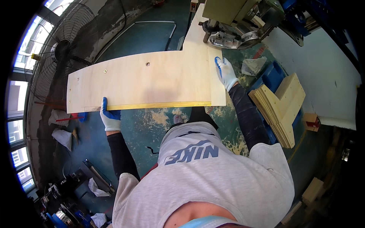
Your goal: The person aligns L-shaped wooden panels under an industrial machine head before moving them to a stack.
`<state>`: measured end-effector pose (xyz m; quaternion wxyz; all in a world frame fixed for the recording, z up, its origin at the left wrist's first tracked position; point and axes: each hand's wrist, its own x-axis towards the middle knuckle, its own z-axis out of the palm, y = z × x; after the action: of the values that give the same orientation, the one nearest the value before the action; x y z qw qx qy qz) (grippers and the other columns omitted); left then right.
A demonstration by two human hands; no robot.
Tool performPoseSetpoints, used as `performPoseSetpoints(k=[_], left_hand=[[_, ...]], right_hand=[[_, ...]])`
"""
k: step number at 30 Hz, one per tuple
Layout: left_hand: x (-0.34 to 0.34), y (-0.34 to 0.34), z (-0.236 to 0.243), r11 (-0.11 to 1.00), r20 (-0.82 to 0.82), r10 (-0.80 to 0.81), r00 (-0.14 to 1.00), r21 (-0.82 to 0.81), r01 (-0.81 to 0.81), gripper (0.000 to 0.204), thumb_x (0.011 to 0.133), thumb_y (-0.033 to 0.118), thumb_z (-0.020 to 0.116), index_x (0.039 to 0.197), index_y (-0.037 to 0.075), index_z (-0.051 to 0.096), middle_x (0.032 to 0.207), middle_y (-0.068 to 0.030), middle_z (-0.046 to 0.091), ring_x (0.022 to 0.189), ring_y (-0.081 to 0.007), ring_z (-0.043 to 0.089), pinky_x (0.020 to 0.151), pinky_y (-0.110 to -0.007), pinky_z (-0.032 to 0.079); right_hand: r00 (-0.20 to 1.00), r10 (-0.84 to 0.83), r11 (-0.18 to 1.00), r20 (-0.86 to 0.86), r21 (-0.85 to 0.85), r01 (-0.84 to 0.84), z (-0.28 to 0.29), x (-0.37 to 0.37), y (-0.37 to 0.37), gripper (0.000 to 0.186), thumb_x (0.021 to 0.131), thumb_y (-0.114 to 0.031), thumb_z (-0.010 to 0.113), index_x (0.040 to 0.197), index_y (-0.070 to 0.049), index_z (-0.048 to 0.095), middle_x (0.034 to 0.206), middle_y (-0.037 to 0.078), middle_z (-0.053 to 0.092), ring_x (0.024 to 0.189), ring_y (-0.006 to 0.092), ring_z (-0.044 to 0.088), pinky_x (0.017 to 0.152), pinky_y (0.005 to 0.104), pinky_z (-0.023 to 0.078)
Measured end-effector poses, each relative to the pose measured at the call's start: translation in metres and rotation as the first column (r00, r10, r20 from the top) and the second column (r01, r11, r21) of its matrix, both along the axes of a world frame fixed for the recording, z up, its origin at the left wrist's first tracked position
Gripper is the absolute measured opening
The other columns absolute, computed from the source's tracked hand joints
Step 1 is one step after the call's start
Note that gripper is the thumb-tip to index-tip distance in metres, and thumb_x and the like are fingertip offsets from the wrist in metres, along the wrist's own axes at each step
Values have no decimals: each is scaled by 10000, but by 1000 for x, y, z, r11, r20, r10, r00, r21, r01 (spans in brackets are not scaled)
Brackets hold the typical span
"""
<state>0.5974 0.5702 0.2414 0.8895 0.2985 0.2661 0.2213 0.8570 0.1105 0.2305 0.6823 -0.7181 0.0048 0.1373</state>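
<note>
A large, pale L-shaped plywood panel [129, 83] lies flat in front of me, with several small metal inserts in its face and a yellow strip [167, 105] along its near edge. My left hand [110, 116], in a white glove with blue coating, grips the near left edge; its thumb is on top and the other fingers go underneath. At the right edge, beside a paler strip of wood [218, 79], my right hand [227, 73] is closed on the side, gloved the same way. Its fingertips are partly hidden. Past the panel's far right part stands a machine head [232, 36] with metal fittings.
To the right, a stack of cut plywood panels [279, 110] rests on a blue support [272, 76]. A large wire-caged fan [62, 49] stands at the far left by the windows. Sawdust [159, 117] litters the green floor. White bags [62, 138] lie at left.
</note>
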Motion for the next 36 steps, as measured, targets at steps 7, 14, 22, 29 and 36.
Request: performPoseSetpoints(k=[7, 14, 22, 29, 36], left_hand=[[5, -110, -9, 996, 277, 6, 961, -89, 20, 421, 1048, 321, 545, 1356, 35, 549, 1353, -119, 615, 1246, -271, 584, 1091, -452, 454], [20, -119, -9, 858, -80, 353, 932, 424, -288, 359, 1031, 253, 593, 1301, 18, 567, 1227, -127, 628, 1173, -234, 608, 962, -399, 550], [-84, 23, 28, 827, -150, 247, 957, 548, -128, 312, 1042, 247, 551, 1100, -42, 654, 1046, -144, 717, 904, -211, 718, 818, -340, 605], [-93, 26, 11, 813, -154, 302, 941, 556, -170, 279, 1029, 224, 575, 1143, -26, 627, 1058, -134, 708, 924, -211, 716, 829, -343, 608], [-99, 36, -1, 874, -238, 244, 940, 475, -106, 260, 1028, 221, 585, 1154, -4, 610, 1070, -129, 698, 952, -217, 711, 843, -351, 609]], right_hand=[[994, -66, 988, 91, 148, 52, -3, -1, 9, 260, 1044, -240, 572, 1070, 16, 603, 948, 28, 630, 832, 96, 521, 768, 282, 456], [997, 27, 999, -69, 41, -24, 14, -31, 4, 283, 1050, -252, 568, 1140, 12, 615, 1041, 42, 649, 927, 90, 559, 838, 262, 466], [947, 102, 783, -305, 612, 113, 54, -123, 74, 258, 1021, -222, 620, 1176, -20, 581, 1063, 7, 627, 936, 74, 589, 857, 265, 497], [989, -37, 918, -146, 385, 91, 24, -71, 85, 298, 1032, -285, 599, 1222, -58, 562, 1076, 5, 631, 913, 67, 588, 792, 246, 500], [995, -11, 966, -101, 256, 36, 21, -83, 80, 341, 1044, -319, 565, 1200, -20, 520, 1040, 54, 614, 879, 114, 579, 777, 288, 497]])
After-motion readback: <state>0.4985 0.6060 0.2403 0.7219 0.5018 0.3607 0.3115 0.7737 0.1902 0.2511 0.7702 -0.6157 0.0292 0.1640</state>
